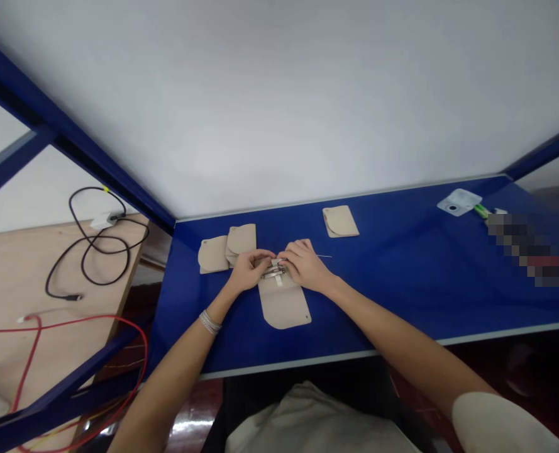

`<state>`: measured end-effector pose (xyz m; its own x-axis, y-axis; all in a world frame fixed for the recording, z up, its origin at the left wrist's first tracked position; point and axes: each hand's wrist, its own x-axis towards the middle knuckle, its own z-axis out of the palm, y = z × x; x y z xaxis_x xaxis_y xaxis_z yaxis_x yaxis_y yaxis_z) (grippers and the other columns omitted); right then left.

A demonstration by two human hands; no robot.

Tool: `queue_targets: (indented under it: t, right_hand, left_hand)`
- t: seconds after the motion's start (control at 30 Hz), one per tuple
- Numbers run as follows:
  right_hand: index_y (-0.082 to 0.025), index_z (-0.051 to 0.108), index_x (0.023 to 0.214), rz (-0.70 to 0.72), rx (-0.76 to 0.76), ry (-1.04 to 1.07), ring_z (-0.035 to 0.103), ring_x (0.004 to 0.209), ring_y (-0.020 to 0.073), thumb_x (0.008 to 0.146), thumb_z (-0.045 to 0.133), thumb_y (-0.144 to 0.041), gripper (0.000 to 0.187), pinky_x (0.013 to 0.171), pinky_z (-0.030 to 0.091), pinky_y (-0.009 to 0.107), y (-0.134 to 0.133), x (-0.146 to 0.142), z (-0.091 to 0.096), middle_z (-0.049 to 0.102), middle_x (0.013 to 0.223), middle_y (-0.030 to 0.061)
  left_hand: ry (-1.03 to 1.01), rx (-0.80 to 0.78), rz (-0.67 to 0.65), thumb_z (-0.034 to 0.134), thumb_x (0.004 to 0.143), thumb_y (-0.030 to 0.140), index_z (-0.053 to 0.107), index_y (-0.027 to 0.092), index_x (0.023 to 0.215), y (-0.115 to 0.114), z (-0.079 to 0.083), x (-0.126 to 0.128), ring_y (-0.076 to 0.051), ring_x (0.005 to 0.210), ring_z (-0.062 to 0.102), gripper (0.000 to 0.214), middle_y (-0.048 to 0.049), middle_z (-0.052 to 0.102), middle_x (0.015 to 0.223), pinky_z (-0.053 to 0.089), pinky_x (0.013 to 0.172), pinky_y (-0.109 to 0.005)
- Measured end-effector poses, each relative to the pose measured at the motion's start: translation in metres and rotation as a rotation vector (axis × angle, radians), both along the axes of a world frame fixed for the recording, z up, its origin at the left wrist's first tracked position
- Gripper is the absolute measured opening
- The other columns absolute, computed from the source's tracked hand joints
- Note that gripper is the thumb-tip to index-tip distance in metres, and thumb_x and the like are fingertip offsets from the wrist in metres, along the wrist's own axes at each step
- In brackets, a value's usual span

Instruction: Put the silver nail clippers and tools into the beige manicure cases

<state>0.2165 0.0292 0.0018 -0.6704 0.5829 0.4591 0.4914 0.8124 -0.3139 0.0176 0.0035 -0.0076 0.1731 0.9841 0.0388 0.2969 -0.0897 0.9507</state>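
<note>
A beige leather-like flap piece (283,305) lies on the blue table (402,289) in front of me. A metal buckle (274,271) sits at its top edge. My left hand (247,268) pinches the buckle from the left, fingers closed. My right hand (304,264) grips the same spot from the right, fingers curled, and a thin needle-like pin (325,256) sticks out past it. A silver bracelet (209,322) is on my left wrist.
Two stacks of beige pieces (226,249) lie left of my hands, and another stack (340,221) at the back. A white packet (459,202) and a green item (481,211) sit far right. Black cable (95,245) and red wire (34,327) lie on the wooden bench at left.
</note>
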Motion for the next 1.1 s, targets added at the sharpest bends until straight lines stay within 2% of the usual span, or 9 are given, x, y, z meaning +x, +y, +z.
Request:
queue_targets:
  t: [0.47, 0.9, 1.1]
  right_hand:
    - [-0.015, 0.061, 0.098, 0.008, 0.000, -0.034, 0.046, 0.081, 0.0198, 0.097, 0.037, -0.022, 0.025, 0.079, 0.032, 0.037, 0.0003, -0.0003, -0.0003, 0.057, 0.086, 0.0075]
    - [-0.016, 0.061, 0.099, 0.019, 0.012, -0.020, 0.046, 0.083, 0.0203, 0.097, 0.037, -0.020, 0.025, 0.078, 0.032, 0.037, 0.0008, -0.0004, -0.0016, 0.058, 0.088, 0.0081]
    - [-0.016, 0.062, 0.100, -0.006, -0.051, 0.027, 0.048, 0.085, 0.0199, 0.096, 0.040, -0.022, 0.023, 0.078, 0.033, 0.037, -0.0003, -0.0003, -0.0014, 0.060, 0.091, 0.0081]
  left_hand:
    - [0.013, -0.021, 0.017, 0.057, 0.083, 0.029, 0.071, 0.012, 0.095, -0.0010, 0.0007, 0.0006, -0.014, 0.066, 0.062, 0.025, -0.0071, 0.071, 0.081, 0.048, 0.061, -0.023]
    - [-0.009, -0.022, 0.013, 0.058, 0.082, 0.029, 0.070, 0.011, 0.096, 0.0001, 0.0002, 0.0006, -0.018, 0.077, 0.066, 0.026, -0.0094, 0.073, 0.089, 0.051, 0.070, -0.026]
    - [-0.016, -0.016, 0.011, 0.057, 0.083, 0.028, 0.070, 0.011, 0.097, 0.0000, 0.0000, 0.0003, -0.018, 0.080, 0.066, 0.025, -0.0095, 0.073, 0.091, 0.051, 0.073, -0.026]
